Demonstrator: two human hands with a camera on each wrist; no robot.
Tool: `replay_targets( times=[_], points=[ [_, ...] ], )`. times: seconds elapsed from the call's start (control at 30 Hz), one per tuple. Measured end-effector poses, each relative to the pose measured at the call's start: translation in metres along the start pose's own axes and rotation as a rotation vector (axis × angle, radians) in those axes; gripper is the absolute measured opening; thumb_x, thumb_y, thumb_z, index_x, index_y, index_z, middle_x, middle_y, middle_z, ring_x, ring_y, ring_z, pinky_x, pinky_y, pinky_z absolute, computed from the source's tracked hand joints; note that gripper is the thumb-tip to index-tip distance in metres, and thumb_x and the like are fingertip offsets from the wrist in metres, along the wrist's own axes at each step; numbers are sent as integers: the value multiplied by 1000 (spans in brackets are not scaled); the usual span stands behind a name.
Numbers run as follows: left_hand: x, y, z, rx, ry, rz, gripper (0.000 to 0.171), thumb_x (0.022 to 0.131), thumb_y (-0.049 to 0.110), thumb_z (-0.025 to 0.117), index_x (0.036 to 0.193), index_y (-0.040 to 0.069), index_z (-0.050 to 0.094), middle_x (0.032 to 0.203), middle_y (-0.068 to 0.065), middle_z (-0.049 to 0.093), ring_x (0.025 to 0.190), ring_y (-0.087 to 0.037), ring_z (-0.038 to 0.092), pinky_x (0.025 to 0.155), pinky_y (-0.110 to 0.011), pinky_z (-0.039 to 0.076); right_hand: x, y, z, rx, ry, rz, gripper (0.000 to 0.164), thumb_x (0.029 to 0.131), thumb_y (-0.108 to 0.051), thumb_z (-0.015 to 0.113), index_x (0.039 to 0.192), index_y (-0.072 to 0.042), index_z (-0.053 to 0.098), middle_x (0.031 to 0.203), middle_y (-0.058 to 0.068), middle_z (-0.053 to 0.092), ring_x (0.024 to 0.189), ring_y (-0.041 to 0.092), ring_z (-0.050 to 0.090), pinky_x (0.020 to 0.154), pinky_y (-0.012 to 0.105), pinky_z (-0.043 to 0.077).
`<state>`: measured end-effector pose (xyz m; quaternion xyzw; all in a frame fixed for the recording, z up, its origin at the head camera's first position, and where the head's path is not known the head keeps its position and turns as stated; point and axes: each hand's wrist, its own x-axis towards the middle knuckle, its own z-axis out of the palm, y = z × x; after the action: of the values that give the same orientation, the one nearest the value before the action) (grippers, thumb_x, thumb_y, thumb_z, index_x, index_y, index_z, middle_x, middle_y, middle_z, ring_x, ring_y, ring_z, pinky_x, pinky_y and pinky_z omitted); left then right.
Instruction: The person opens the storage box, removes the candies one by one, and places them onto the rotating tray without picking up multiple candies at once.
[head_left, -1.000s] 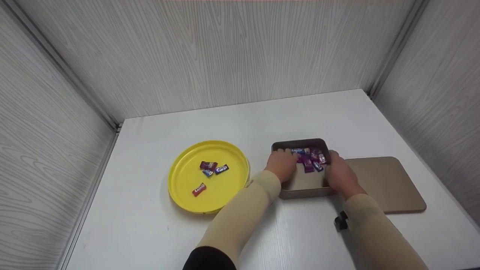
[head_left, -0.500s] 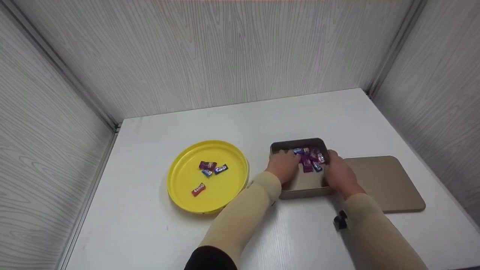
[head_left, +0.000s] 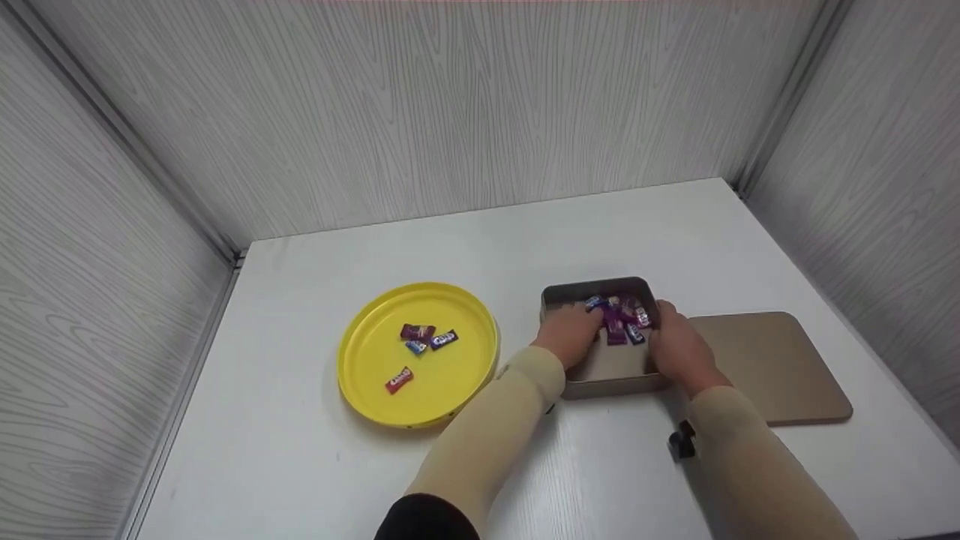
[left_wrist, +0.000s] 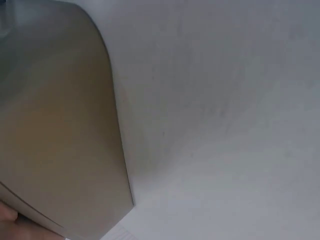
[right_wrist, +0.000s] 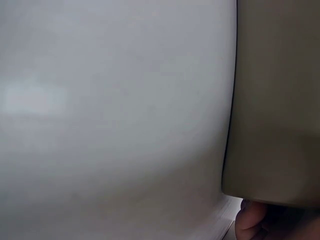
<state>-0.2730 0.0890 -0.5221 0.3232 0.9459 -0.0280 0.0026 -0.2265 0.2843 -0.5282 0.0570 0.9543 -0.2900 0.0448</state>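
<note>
Gold-brown metal tin, rounded corners, purple and blue wrapped candies inside.

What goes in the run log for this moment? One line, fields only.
left hand: grips tin left wall | right hand: grips right wall | candies: in tin | plate: four candies | lid: right of tin

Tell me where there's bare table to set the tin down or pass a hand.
Free: the white table behind the yellow plate and tin, up to the back wall, and the near-left corner in front of the plate. Crowded: the left hand and right hand at the tin, the lid right of it.
</note>
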Motion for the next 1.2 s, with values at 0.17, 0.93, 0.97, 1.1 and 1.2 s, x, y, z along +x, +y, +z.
replay_targets(
  times=[0.17,0.93,0.97,1.1,1.2],
  points=[
    [-1,0,2,14,-23,-16,24,108,27,47,123,21,64,120,-3,70,106,-23,66,91,-38,54,0,-1,2,4,1,-4,59,97,-8,34,154,4,25,142,33,46,131,50,45,106,65,34],
    [-20,-24,-39,-18,44,16,33,104,15,55,136,19,56,127,-4,61,114,-22,60,92,-37,53,3,1,4,2,4,-10,56,99,-9,33,153,6,27,140,34,47,130,50,46,106,64,36],
    [-22,-27,-41,-31,41,6,34,103,15,58,136,19,57,126,-3,61,112,-21,60,91,-36,53,3,1,4,3,1,-10,56,99,-9,33,153,6,27,141,34,47,130,50,46,106,64,35],
    [-30,-43,-49,-73,22,-25,39,97,13,65,135,18,58,120,-4,61,105,-20,60,86,-35,54,3,1,4,0,-7,-8,55,100,-9,32,153,6,26,143,35,45,132,51,44,107,64,34],
    [-36,-57,-54,-78,21,-45,38,97,15,66,134,17,58,115,-4,61,100,-19,59,84,-35,53,3,1,3,-5,-13,-7,56,100,-9,33,153,6,25,143,35,44,132,51,44,106,65,35]
  ],
)
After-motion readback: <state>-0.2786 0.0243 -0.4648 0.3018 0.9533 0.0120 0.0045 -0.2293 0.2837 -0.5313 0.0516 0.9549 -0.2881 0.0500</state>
